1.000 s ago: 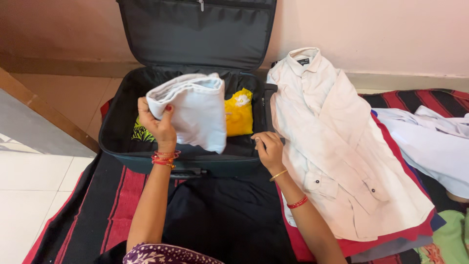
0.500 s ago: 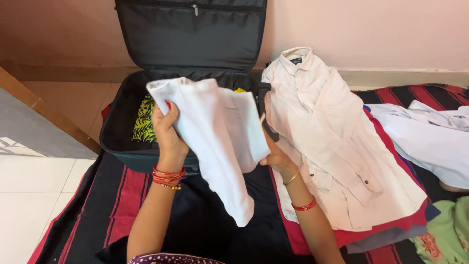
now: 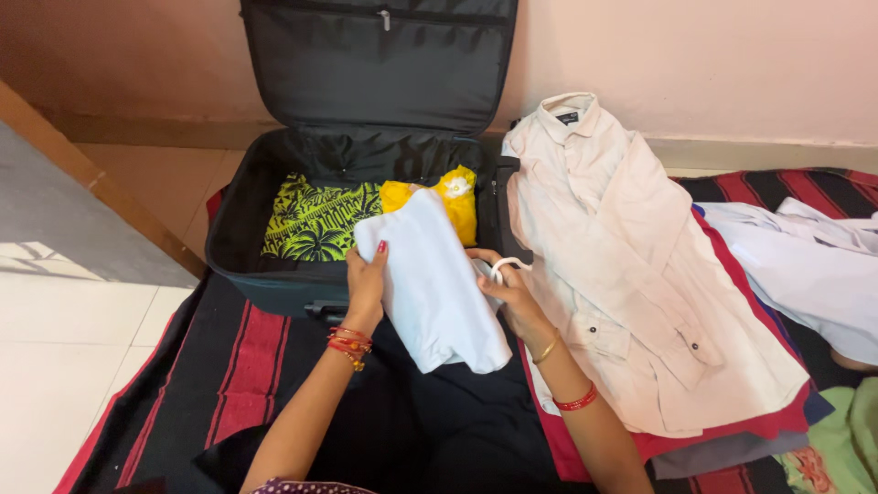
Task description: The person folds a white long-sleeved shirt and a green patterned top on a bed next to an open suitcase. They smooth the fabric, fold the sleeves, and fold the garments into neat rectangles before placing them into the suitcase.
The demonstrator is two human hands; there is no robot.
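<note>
At frame centre: open black suitcase [image 3: 274,284], green patterned cloth [image 3: 315,220] and yellow garment [image 3: 430,197] inside; cream shirt [image 3: 622,265] spread at right; folded white garment [image 3: 434,284] over suitcase's near edge, left hand [image 3: 366,284] gripping left side, right hand [image 3: 510,295] fingers closed on right side

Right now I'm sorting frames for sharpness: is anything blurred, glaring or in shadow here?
Head view: even, soft indoor light, no glare; the white garment and both hands are sharp; the open suitcase interior is dim; a sunlit patch falls on the floor tiles at left.
</note>
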